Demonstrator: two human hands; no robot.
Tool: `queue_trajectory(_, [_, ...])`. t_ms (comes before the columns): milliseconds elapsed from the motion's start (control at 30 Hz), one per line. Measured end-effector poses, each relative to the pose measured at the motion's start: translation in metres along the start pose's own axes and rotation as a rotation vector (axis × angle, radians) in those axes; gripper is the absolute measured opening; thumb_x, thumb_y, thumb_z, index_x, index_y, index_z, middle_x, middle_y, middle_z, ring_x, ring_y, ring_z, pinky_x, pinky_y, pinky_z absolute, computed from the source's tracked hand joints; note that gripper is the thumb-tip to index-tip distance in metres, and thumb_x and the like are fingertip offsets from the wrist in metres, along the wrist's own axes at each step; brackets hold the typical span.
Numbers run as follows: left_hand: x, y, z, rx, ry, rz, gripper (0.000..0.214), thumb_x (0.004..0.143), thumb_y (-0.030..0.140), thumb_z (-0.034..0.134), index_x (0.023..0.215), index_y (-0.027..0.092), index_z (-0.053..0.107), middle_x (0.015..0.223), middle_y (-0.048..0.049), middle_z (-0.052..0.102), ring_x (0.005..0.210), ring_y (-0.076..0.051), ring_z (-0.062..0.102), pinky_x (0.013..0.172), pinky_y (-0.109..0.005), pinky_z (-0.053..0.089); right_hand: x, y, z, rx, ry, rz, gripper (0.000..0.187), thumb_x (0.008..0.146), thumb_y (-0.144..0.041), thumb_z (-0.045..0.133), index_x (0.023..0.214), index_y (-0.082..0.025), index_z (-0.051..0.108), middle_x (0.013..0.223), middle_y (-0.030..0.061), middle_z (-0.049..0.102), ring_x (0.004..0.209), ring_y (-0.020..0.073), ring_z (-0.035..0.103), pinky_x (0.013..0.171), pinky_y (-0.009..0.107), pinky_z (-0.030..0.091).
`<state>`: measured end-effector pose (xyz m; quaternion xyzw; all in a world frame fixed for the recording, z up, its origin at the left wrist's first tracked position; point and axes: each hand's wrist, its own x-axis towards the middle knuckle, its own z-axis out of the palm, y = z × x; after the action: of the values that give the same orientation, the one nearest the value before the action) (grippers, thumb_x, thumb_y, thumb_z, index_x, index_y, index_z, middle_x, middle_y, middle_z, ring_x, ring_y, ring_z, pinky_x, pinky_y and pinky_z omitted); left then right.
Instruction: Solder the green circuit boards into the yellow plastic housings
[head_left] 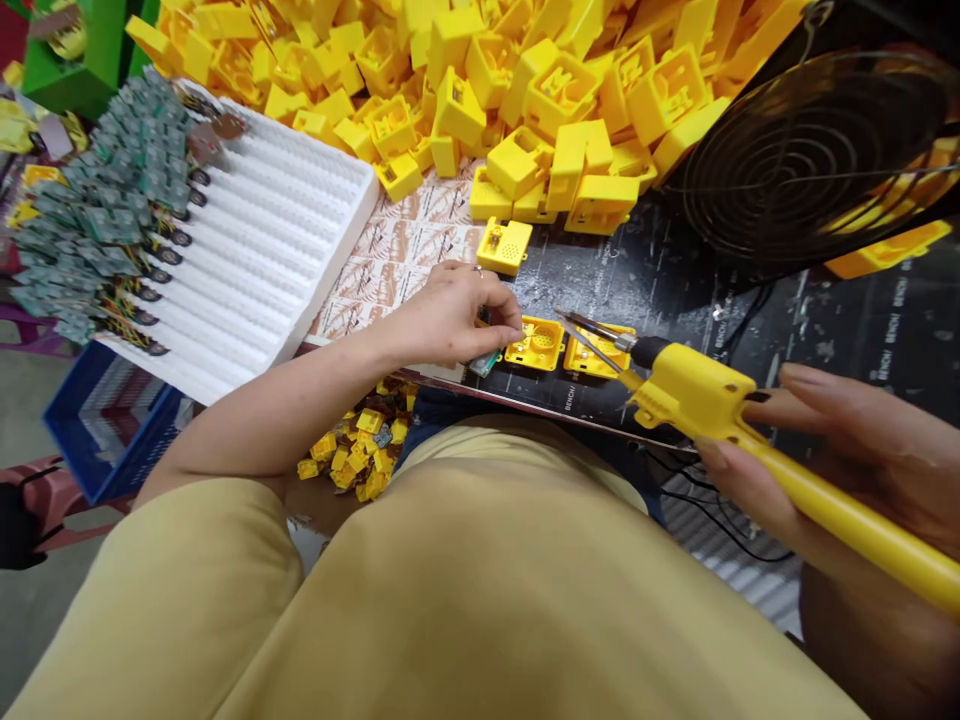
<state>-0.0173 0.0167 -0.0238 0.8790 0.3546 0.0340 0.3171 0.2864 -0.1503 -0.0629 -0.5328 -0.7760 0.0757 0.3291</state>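
My right hand [832, 470] is wrapped round the yellow handle of a soldering iron [697, 390]. Its metal tip points left, over a small open yellow case [600, 350] on the black bench. At the left edge of a second open yellow case [551, 345], my left hand [457, 315] has its thumb and index finger pinched together. What they grip is too small to make out. Just below those fingers, partly covered by them, lies a green circuit board [486, 363]. A third yellow case [504, 246] sits beyond my left hand.
A large heap of yellow cases [450, 80] fills the back. To the left, wired circuit boards [112, 190] are piled on a ribbed white foam tray [262, 240]. A black fan [795, 170] stands back right. Below the bench are a blue crate [97, 430] and more yellow pieces [360, 450].
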Motion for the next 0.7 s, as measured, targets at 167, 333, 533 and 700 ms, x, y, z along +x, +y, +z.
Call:
queue_trajectory(167, [0.003,0.013,-0.007,0.129,-0.131,-0.038,0.008,0.078,0.02,0.064,0.074,0.018,0.072,0.086,-0.0022,0.075,0.088,-0.019,0.068,0.101,-0.044,0.043,0.027,-0.009,-0.015,0.029,-0.08,-0.321,0.067,0.086,-0.028,0.082,0.145,-0.027,0.051,0.101,0.0032,0.076,0.072,0.0148,0.073,0.057,0.019,0.06])
queue_trajectory(333, [0.007,0.019,-0.007,0.241,-0.153,-0.026,0.009,0.073,0.02,0.063,0.069,0.019,0.07,0.082,-0.0018,0.074,0.087,-0.02,0.066,0.1,-0.044,0.043,0.035,-0.028,-0.013,0.053,-0.078,-0.325,0.017,0.095,-0.027,0.071,0.108,-0.021,0.062,0.089,0.0017,0.075,0.072,0.0126,0.072,0.065,0.02,0.061])
queue_trajectory(533, [0.008,0.019,-0.01,0.256,-0.175,-0.03,0.009,0.071,0.019,0.062,0.069,0.019,0.071,0.082,-0.002,0.074,0.084,-0.019,0.065,0.096,-0.04,0.045,0.035,-0.028,-0.011,0.073,-0.136,-0.312,0.019,0.089,-0.018,0.074,0.103,-0.025,0.062,0.095,0.0001,0.075,0.08,0.0152,0.073,0.079,0.024,0.063])
queue_trajectory(700, [0.01,0.021,-0.008,0.279,-0.191,-0.056,0.007,0.069,0.019,0.063,0.068,0.019,0.07,0.079,-0.0024,0.072,0.084,-0.022,0.066,0.096,-0.042,0.045,0.056,-0.039,-0.012,0.122,-0.112,-0.381,0.02,0.089,-0.022,0.078,0.102,-0.021,0.062,0.086,0.0006,0.074,0.079,0.0115,0.072,0.078,0.021,0.063])
